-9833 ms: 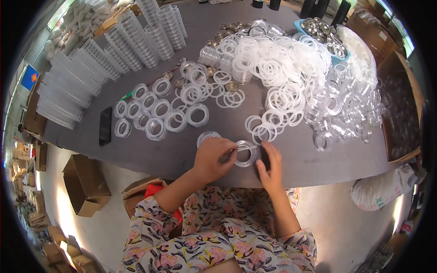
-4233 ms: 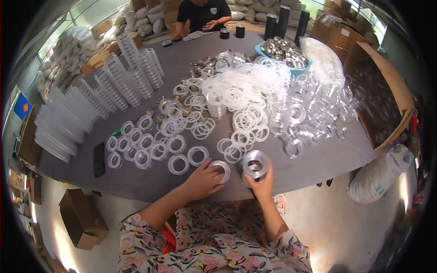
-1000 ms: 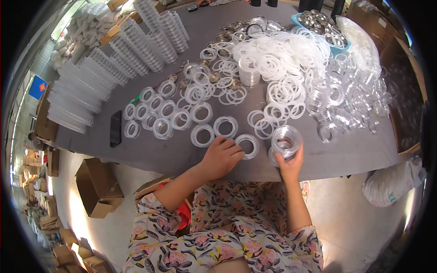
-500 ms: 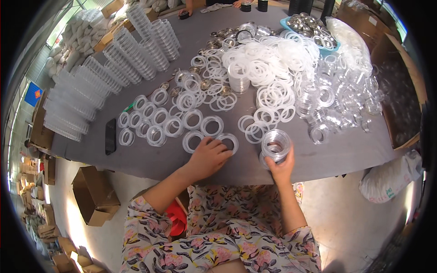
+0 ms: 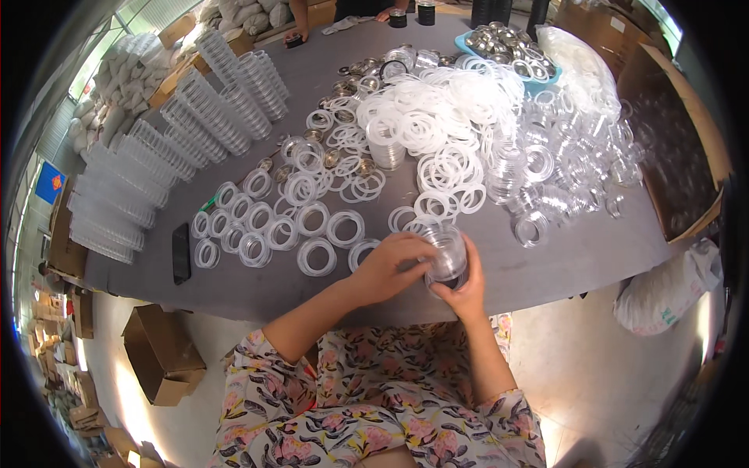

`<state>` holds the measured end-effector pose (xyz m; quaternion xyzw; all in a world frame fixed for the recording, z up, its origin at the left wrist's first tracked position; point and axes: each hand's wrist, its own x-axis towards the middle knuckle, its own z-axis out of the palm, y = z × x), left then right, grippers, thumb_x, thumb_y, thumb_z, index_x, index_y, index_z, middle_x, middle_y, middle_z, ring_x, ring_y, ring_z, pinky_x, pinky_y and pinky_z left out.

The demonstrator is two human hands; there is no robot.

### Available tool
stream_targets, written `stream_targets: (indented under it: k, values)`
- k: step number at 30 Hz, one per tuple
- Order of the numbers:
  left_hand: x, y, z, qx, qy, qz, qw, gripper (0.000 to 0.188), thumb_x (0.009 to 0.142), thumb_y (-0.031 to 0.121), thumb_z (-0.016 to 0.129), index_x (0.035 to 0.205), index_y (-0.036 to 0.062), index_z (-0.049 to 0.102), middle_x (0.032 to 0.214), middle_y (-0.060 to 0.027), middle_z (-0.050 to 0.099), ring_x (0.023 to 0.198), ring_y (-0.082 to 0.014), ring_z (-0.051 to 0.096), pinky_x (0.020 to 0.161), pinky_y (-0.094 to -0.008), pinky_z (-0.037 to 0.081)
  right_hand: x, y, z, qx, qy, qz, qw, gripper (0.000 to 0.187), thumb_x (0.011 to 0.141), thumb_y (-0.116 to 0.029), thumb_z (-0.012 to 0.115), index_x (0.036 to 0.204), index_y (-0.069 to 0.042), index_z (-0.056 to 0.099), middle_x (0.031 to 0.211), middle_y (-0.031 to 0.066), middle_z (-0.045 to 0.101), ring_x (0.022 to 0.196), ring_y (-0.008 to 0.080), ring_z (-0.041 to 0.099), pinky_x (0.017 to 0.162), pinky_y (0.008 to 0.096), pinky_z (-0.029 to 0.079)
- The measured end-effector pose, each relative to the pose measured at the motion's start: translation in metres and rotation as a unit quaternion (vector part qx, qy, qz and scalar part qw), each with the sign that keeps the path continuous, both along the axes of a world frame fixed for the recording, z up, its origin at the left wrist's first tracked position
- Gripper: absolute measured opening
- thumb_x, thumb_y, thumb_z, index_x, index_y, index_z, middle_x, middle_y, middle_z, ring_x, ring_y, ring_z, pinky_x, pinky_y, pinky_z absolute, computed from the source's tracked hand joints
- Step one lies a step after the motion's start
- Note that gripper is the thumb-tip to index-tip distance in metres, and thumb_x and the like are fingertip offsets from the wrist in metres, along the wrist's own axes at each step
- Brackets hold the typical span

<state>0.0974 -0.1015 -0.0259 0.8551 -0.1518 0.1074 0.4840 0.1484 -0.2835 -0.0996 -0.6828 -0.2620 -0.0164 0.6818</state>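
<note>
Near the table's front edge stands a stack of clear plastic rings [image 5: 447, 253]. My right hand [image 5: 465, 290] is wrapped round its right side, thumb in front and fingers behind. From the left, my left hand [image 5: 390, 267] reaches to the top of the stack, fingers and thumb closed on the rim of an upper ring; slight blur hides the exact grip. To the left of my left hand lie several small piles of clear rings [image 5: 317, 257]. One clear ring [image 5: 362, 253] is partly hidden behind my left hand.
A heap of white flat rings [image 5: 437, 109] fills the table's middle. Tall stacks of clear plastic pieces [image 5: 211, 109] stand at left, near a dark phone [image 5: 181, 253]. A blue basin [image 5: 550, 80] of metal rings and loose clear rings [image 5: 562, 171] sit right. Another person's hand [image 5: 295, 37] shows far back.
My left hand has left the ring piles and moved right to the stack in my right hand. The whole view has shifted slightly, so the table things appear further left.
</note>
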Motion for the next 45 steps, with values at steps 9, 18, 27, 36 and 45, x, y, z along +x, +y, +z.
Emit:
stream_targets:
  k: [9,18,27,36,45]
  values:
    - [-0.017,-0.016,-0.004,-0.142,0.037,0.077,0.986,0.024,0.085,0.003,0.063,0.108,-0.0005,0.063,0.100,-0.0075,0.065,0.091,-0.0120,0.058,0.081,-0.0261,0.045,-0.001,0.001,0.006,0.049,0.015,0.015,0.999,0.091,0.059,-0.021,0.086,0.134,0.000,0.039,0.122,0.0159,0.054,0.112,0.0252,0.054,0.096,0.0358,0.042]
    - [-0.013,-0.014,-0.015,-0.364,0.095,0.170,0.911,0.016,0.085,0.012,0.064,0.099,0.0051,0.068,0.097,-0.0056,0.066,0.092,-0.0142,0.059,0.082,-0.0284,0.044,0.000,-0.007,0.001,0.006,0.006,-0.071,0.997,0.084,0.062,-0.017,0.083,0.132,0.001,0.040,0.121,0.0155,0.053,0.110,0.0255,0.053,0.098,0.0367,0.040]
    - [-0.032,-0.022,-0.040,0.338,-0.112,0.066,0.932,0.023,0.076,0.011,0.065,0.099,0.0115,0.064,0.100,-0.0038,0.061,0.109,-0.0232,0.052,0.092,-0.0434,0.036,0.022,-0.023,0.002,0.004,-0.002,-0.146,0.989,0.085,0.063,-0.014,0.083,0.134,0.001,0.037,0.129,0.0144,0.047,0.118,0.0255,0.046,0.102,0.0355,0.035]
    - [0.025,0.022,-0.008,0.282,0.043,0.068,0.956,0.030,0.068,0.009,0.068,0.098,0.0112,0.063,0.102,-0.0044,0.058,0.103,-0.0246,0.051,0.087,-0.0381,0.039,0.019,-0.022,-0.002,-0.028,-0.020,-0.092,0.995,0.090,0.061,-0.023,0.086,0.132,0.003,0.039,0.127,0.0168,0.050,0.114,0.0251,0.052,0.097,0.0353,0.042]
    - [0.053,0.028,-0.015,0.464,-0.076,-0.024,0.882,0.017,0.067,0.010,0.068,0.083,0.0120,0.064,0.090,-0.0015,0.055,0.095,-0.0196,0.052,0.080,-0.0346,0.040,0.019,-0.023,-0.002,-0.027,-0.023,-0.092,0.995,0.089,0.061,-0.027,0.087,0.131,0.003,0.040,0.123,0.0163,0.053,0.110,0.0243,0.054,0.095,0.0350,0.043]
